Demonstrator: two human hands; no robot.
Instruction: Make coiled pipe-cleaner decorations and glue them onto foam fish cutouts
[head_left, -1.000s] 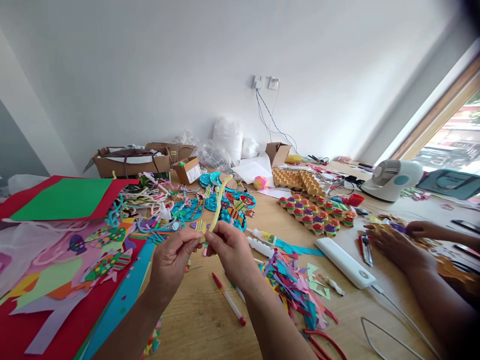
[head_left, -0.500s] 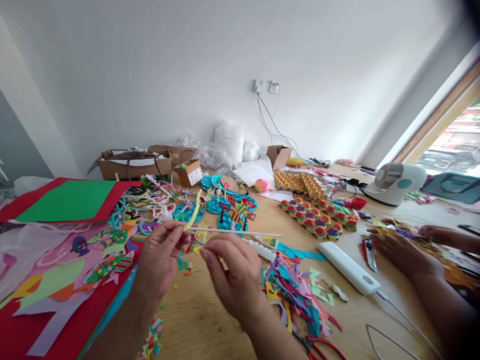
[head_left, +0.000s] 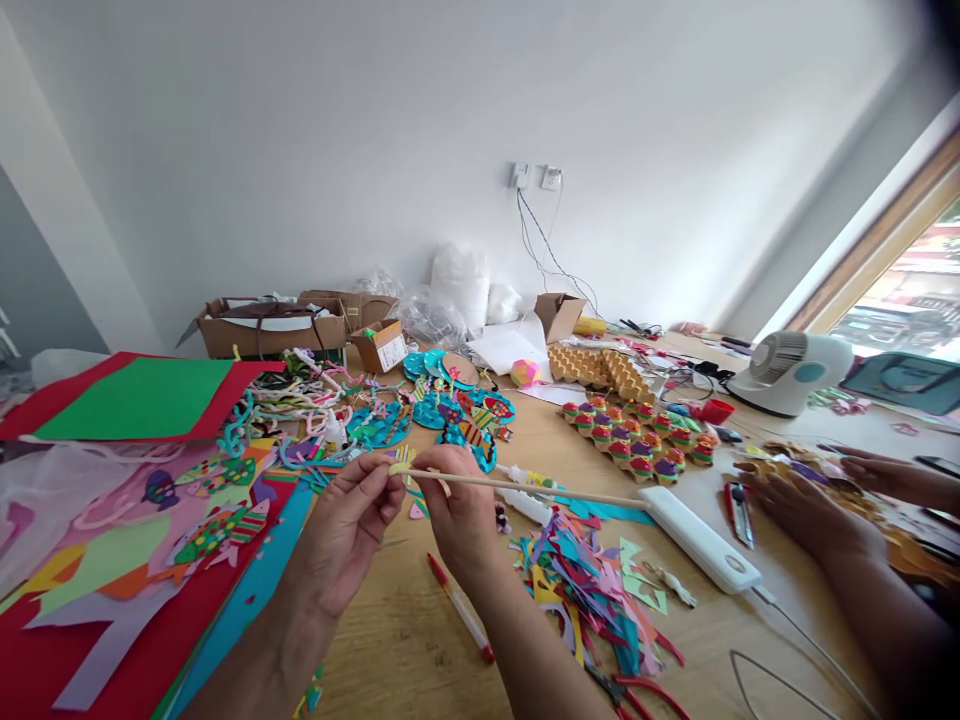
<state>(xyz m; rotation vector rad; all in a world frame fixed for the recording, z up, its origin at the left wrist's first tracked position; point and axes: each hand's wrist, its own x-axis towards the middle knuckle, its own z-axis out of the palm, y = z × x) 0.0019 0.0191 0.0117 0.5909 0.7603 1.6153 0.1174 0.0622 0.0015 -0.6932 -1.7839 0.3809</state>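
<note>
My left hand (head_left: 360, 510) pinches the left end of a thin wooden stick (head_left: 555, 490), where a short yellow pipe cleaner (head_left: 400, 468) is wrapped around it. Close beside it, my right hand (head_left: 457, 510) is closed with thumb and fingertips at the stick near the yellow piece; the exact grip is partly hidden. The stick runs to the right past my right hand, its far end near a white power bank (head_left: 701, 540). On the table below my right wrist lies a red-capped pen (head_left: 461, 610).
Coloured paper scraps (head_left: 585, 580) and red-handled pliers (head_left: 637, 695) lie to the right. Painted egg cartons (head_left: 637, 440) stand farther back. Coloured sheets (head_left: 135, 400) cover the left. Another person's hands (head_left: 817, 510) work at the right, near a utility knife (head_left: 739, 515).
The yellow pipe cleaner stuck up from the stick's end; now it is wound around it. My right hand has moved up to the stick beside my left, and the stick reaches farther right.
</note>
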